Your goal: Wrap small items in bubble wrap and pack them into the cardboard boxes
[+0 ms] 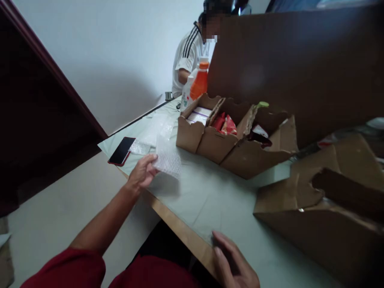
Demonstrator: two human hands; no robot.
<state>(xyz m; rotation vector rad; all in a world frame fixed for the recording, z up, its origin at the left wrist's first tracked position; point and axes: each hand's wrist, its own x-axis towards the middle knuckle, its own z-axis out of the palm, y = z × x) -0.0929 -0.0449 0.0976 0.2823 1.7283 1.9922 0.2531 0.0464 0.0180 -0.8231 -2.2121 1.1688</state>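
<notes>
Fingers of left hand [143, 173] pinched on near edge of bubble wrap sheet [168, 158], sheet lying just beyond fingertips on desk [210, 196] | right hand [234, 264] loosely curled, holding nothing, resting at desk edge | phone [121, 151] left of fingers | compartmented cardboard box [228, 140] beyond.

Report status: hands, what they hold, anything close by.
Left hand pinching bubble wrap at the table edge. Right hand flat on table, empty. Phone left of the wrap, open boxes behind it.

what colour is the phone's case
Red, edging the phone on the table, seen from the head camera.
</notes>
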